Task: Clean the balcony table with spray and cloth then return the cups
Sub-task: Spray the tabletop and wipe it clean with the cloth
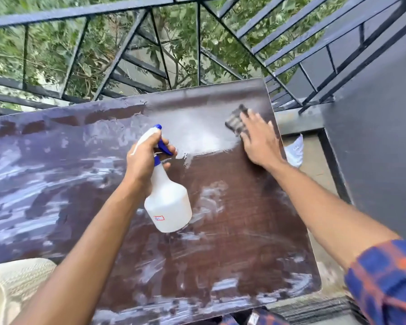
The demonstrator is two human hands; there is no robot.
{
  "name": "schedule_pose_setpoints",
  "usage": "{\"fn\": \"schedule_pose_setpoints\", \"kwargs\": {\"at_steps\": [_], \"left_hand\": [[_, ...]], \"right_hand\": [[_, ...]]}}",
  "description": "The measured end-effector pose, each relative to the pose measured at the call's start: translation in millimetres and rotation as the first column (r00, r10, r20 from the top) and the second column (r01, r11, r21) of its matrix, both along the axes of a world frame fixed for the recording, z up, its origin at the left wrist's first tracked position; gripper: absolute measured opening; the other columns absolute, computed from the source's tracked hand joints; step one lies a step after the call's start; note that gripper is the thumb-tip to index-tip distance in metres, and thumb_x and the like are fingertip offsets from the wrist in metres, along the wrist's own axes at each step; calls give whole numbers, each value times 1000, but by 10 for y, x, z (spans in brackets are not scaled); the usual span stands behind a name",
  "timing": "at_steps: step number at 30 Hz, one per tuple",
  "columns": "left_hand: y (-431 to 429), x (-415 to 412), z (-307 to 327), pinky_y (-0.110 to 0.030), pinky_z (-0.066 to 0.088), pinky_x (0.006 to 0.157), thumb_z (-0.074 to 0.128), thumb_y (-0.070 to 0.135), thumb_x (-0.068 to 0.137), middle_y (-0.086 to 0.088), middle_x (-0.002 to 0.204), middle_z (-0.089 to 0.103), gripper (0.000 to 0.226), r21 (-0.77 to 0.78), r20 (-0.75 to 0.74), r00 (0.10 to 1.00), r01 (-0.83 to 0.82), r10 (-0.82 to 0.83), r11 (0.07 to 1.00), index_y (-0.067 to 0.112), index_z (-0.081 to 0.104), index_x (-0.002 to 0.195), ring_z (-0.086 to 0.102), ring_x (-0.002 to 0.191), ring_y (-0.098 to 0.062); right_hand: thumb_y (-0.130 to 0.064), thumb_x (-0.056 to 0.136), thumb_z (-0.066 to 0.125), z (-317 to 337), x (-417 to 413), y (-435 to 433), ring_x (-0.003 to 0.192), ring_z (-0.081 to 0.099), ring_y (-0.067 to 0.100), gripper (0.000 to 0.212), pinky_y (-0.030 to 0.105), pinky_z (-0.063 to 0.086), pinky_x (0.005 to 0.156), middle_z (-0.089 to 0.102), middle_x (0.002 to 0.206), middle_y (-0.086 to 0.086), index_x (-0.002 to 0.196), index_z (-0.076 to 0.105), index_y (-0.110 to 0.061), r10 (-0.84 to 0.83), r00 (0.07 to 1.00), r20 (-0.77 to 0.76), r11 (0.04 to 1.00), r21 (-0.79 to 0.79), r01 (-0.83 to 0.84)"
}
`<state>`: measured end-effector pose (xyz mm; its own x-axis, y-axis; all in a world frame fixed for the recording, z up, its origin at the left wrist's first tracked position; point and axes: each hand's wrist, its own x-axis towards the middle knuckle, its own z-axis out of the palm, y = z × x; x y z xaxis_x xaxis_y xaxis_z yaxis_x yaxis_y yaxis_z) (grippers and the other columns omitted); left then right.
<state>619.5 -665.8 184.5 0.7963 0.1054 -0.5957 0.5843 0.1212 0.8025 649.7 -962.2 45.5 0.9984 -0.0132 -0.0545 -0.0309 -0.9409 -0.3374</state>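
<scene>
I look down on a dark brown, wood-grain table [244,231], rectangular with rounded corners and streaked with wet, whitish smears. My left hand [145,158] grips the neck of a smooth white plastic spray bottle [167,202] over the table's middle, a finger curled on its blue trigger. My right hand [258,139] presses straight fingers flat on a dark checked cloth [236,120] near the far right corner. A black metal railing [117,55] stands beyond.

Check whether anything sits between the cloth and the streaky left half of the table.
Nothing lies on the table there. Only the spray bottle, gripped in the left hand over the middle, hangs between the cloth under the right hand and that side.
</scene>
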Motion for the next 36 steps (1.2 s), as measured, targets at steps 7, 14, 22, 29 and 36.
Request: {"fn": "schedule_pose_setpoints", "kwargs": {"at_steps": [7, 14, 22, 29, 36], "left_hand": [[-50, -71, -27, -31, 43, 63, 54, 39, 98, -4, 77, 70, 27, 7, -15, 1000, -10, 10, 1000, 18, 58, 82, 70, 83, -23], [-140, -70, 46, -30, 43, 61, 55, 36, 98, -3, 76, 69, 25, 13, -2, 999, -49, 49, 999, 17, 59, 83, 71, 80, -21], [-172, -12, 64, -33, 43, 69, 54, 35, 98, -4, 80, 70, 23, 14, 1, 998, -59, 59, 998, 16, 59, 87, 71, 84, -22], [-279, 3, 81, -19, 44, 52, 55, 31, 100, -4, 75, 67, 21, -8, -22, 997, -80, 80, 997, 16, 59, 85, 69, 73, -17], [-288, 17, 133, -27, 42, 60, 55, 31, 100, -3, 79, 67, 21, 7, -5, 996, -92, 92, 996, 16, 59, 85, 69, 77, -17]], "right_hand": [[-18, 97, 49, -114, -298, -293, 133, 53, 30, 49, 51, 41, 110, 54, 148, 11, 145, 53, -16, 80, 975, 206, 995, 46, -91], [-13, 99, 54, 611, 475, 83, 77, 64, 25, 33, 33, 57, 65, 69, 83, 0, 131, 62, -10, -162, 865, -476, 293, 813, 502], [-17, 92, 53, 619, 566, -142, 105, 64, 19, 35, 31, 51, 89, 71, 116, -4, 121, 71, -27, -517, 856, 18, 791, 392, 469], [-43, 98, 48, 65, 166, 293, 154, 18, 31, 64, 53, 16, 125, 27, 165, 10, 157, 35, -22, 57, 998, -28, 996, -63, -58], [-50, 100, 41, 23, 400, -114, 155, 6, 38, 65, 55, 9, 124, 5, 170, 10, 159, 21, -34, -116, 990, -85, 988, -112, 107]]}}
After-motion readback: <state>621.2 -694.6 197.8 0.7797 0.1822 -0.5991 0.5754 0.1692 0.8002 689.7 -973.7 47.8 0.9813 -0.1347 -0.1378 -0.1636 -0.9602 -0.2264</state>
